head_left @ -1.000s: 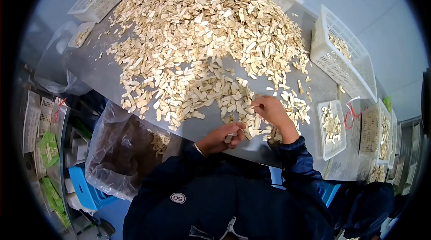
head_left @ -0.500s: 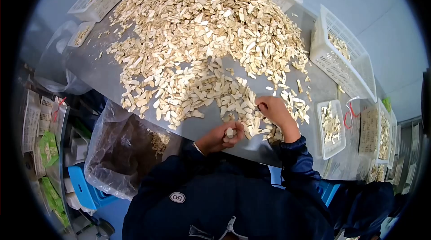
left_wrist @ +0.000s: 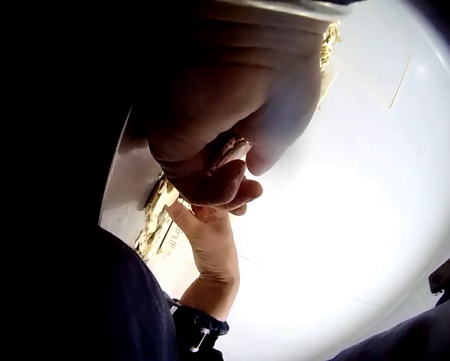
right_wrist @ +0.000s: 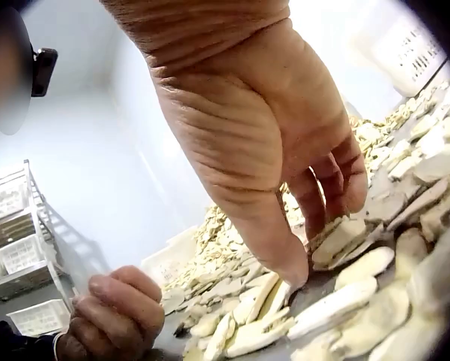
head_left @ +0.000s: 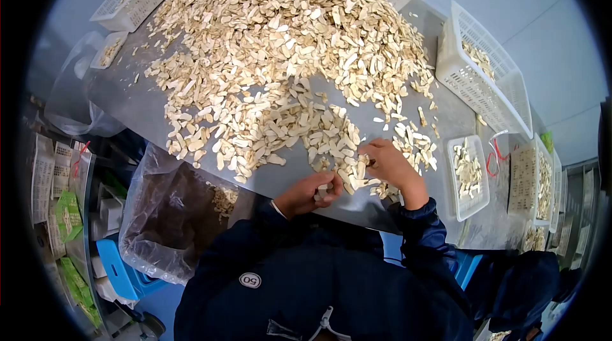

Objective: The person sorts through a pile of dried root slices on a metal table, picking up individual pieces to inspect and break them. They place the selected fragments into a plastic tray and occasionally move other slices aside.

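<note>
A wide heap of pale, flat, dried slices [head_left: 274,35] covers much of the metal table. Near the front edge, my left hand [head_left: 303,195] curls its fingers round a few slices [left_wrist: 231,153], partly hidden in the palm. My right hand [head_left: 396,169] reaches down into the loose slices at the near right of the heap. In the right wrist view its thumb and fingers pinch a slice [right_wrist: 339,242] just above others lying on the table. The left hand's curled fingers [right_wrist: 120,312] show at the lower left there.
A shallow white tray [head_left: 451,181] of slices lies on the right, near a tall white basket [head_left: 475,82]. More baskets [head_left: 137,3] line the far edge. Left of my body stands a plastic-lined bin [head_left: 150,226] with brown bits inside, beside a blue stool [head_left: 118,267].
The left hand has tipped and closed its fingers further over the slices that showed in its palm half a second ago. The right hand stays low among the slices. The head view has shifted slightly.
</note>
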### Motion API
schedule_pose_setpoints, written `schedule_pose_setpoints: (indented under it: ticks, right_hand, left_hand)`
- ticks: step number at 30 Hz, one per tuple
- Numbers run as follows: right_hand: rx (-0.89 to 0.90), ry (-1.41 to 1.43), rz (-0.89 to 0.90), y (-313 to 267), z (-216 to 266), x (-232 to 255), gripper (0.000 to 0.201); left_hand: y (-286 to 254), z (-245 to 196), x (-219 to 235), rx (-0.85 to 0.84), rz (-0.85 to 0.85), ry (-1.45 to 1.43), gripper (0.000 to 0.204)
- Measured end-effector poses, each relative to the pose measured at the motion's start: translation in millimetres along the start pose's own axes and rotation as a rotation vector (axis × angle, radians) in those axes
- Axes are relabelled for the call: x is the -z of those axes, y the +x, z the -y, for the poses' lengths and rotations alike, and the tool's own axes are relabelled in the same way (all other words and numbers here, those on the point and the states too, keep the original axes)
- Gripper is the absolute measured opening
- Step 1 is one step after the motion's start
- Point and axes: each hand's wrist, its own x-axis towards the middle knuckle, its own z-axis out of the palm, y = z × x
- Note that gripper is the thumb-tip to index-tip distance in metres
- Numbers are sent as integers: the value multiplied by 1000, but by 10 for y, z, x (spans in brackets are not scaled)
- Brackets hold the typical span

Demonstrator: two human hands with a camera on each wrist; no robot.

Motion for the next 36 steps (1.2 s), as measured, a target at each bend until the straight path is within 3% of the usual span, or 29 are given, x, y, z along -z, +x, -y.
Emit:
schedule_pose_setpoints:
  ticks: [2, 5, 8, 14, 20, 26, 29, 36]
  right_hand:
    - [-41, 38, -11, 18, 3, -1, 23]
    - [-146, 99, -202, 56, -4, -15, 14]
    - [-221, 210, -233, 81, 53, 104, 11]
    - [-317, 533, -316, 23, 31, 124, 17]
    - [-284, 783, -138, -8, -102, 113, 29]
    - [-355, 618, -250, 42, -67, 97, 29]
    - [-298, 705, -226, 68, -153, -18, 36]
    - [-354, 796, -147, 75, -38, 65, 38]
  left_hand:
    - [4, 16, -15, -29, -44, -13, 32]
    - [9, 35, 38, -31, -20, -51, 29]
    - [7, 30, 44, -40, -1, -70, 27]
    - [-3, 23, 14, -45, -17, -31, 29]
    - [9, 27, 30, -58, 8, -24, 29]
    - [7, 16, 18, -54, 5, -20, 30]
    - [-1, 13, 6, -60, 9, -31, 29]
    - [-2, 13, 5, -65, 21, -36, 28]
